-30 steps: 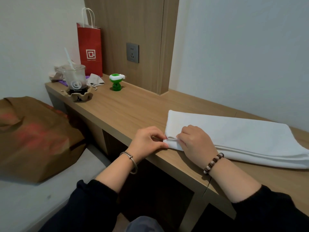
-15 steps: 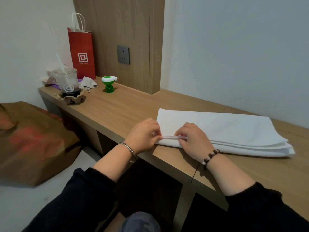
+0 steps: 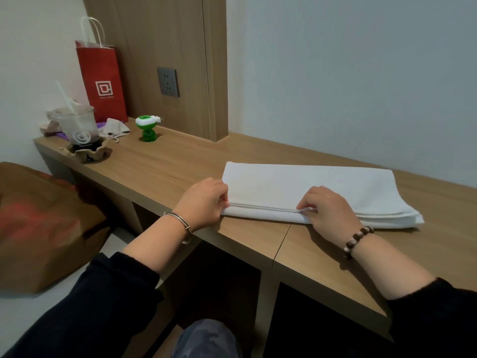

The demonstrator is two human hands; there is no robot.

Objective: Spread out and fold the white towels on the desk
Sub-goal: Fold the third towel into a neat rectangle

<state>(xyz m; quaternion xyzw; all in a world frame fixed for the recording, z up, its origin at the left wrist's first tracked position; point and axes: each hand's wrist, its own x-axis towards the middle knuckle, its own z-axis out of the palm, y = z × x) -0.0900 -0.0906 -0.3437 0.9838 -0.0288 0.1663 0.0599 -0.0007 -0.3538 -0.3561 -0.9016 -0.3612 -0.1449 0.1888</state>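
A white towel, folded in several layers, lies flat on the wooden desk in front of me. My left hand pinches the top layer's hem at the towel's near left corner. My right hand pinches the same hem farther right along the near edge. The hem is stretched in a straight line between the two hands. The towel's right end shows stacked layers.
At the desk's far left stand a plastic cup with a straw in a cardboard holder, a red paper bag, a crumpled cloth and a small green figure. A brown bag sits below left. A wall socket is behind.
My right hand has slid to the right along the towel's near hem, away from my left hand, which stays at the left corner. The view has shifted to show the whole towel.
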